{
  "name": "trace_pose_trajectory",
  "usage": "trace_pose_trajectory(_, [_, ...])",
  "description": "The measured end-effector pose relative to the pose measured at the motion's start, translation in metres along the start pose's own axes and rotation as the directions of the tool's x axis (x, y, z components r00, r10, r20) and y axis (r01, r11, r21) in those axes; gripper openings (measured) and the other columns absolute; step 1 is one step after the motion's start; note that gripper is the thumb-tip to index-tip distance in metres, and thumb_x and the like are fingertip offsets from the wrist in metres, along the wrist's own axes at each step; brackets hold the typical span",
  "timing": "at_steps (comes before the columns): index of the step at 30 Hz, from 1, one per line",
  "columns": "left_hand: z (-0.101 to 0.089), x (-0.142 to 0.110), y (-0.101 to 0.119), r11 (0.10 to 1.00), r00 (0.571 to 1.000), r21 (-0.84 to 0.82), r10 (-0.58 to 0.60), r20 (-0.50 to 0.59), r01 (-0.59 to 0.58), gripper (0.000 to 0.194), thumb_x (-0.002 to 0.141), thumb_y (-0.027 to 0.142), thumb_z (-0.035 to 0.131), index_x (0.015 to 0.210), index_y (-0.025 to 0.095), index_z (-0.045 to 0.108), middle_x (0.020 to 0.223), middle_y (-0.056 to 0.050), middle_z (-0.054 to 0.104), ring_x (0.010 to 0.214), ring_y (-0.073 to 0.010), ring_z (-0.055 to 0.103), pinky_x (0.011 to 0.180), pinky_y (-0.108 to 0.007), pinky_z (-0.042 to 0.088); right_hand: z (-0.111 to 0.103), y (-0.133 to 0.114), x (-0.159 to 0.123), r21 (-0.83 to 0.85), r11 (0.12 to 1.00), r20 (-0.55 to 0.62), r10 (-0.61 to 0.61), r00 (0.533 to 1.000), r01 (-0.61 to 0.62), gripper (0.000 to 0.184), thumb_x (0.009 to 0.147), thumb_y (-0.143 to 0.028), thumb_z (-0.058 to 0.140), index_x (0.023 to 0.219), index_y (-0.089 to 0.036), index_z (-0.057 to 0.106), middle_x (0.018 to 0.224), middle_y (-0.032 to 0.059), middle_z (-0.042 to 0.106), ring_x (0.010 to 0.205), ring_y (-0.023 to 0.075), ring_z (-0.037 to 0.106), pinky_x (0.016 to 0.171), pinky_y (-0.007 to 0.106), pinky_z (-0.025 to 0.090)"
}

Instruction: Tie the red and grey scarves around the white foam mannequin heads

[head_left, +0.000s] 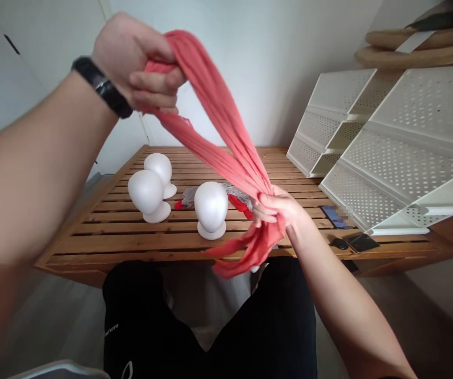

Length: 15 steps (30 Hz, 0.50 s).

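A: We have a pale wall [258, 79] behind a slatted wooden table [111, 243], with white racks [408, 137] on the right. Can we read anything?

B: Hardly. There's small pale lettering on our black trousers [151, 316], too blurred to spell out, and a white mark cut off by the bottom edge. We find no legible name on the watch [102, 87]. Part of the phone [332, 216] is pixelated.

A: What else is hard to make out?

B: The nearer of the two left-hand heads [146, 192] covers part of the one behind. The third hides the middle of some grey and red cloth [189, 197], so we can't tell whether it's one piece.

A: And the scarf [218, 105]?

B: We hold it in the air, over the table. Its long axis slants from upper left to lower right, two strands meeting at our right hand [275, 208], which pinches them together. Below that, the loose ends point down and left.

A: Our left hand [139, 68]?

B: Fingers curled round the upper bend, gripping it.
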<state>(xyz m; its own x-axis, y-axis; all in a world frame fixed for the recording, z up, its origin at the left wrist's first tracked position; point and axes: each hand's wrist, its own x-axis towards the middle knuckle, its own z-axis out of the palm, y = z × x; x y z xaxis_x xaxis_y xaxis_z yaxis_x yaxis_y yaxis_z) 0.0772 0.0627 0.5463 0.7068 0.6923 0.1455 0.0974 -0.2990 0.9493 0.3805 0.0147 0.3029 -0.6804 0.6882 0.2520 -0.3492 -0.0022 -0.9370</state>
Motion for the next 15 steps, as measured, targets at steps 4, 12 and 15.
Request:
trace_pose_trajectory(4, [-0.040, -0.034, -0.082, 0.944, 0.965, -0.321, -0.017, -0.262, -0.070, 0.062, 0.100, 0.024, 0.002, 0.078, 0.010, 0.059, 0.042, 0.009, 0.002, 0.017, -0.0023, 0.020, 0.045, -0.009, 0.018, -0.038, 0.030, -0.038, -0.037, 0.972, -0.002, 0.234, 0.972, -0.234, 0.035, 0.086, -0.045, 0.079, 0.081, -0.017, 0.058, 0.043, -0.0126, 0.036, 0.033, 0.0037, 0.025, 0.038, 0.020, 0.039])
trace_pose_trajectory(12, [-0.092, -0.029, -0.210, 0.885, 0.940, -0.458, -0.088, -0.330, -0.077, 0.055, 0.105, 0.045, 0.029, 0.138, 0.008, 0.053, 0.047, 0.011, 0.019, 0.035, -0.0039, 0.001, 0.034, -0.020, 0.009, -0.126, 0.057, -0.023, 0.105, 0.978, -0.301, 0.203, 0.932, -0.179, 0.031, 0.089, -0.046, 0.074, 0.090, -0.019, 0.059, 0.057, -0.0118, 0.025, 0.044, 0.0045, 0.012, 0.039, 0.017, 0.018])
trace_pose_trajectory(15, [-0.115, 0.008, -0.240, 0.885, 0.929, -0.459, -0.109, -0.354, -0.071, 0.053, 0.105, 0.048, 0.035, 0.135, 0.010, 0.055, 0.048, 0.011, 0.024, 0.040, -0.0058, 0.005, 0.038, -0.021, 0.016, -0.164, 0.061, 0.027, 0.130, 0.987, -0.421, 0.138, 0.897, -0.090, 0.029, 0.088, -0.044, 0.075, 0.092, -0.020, 0.058, 0.059, -0.0117, 0.022, 0.045, 0.0055, 0.010, 0.039, 0.017, 0.015])
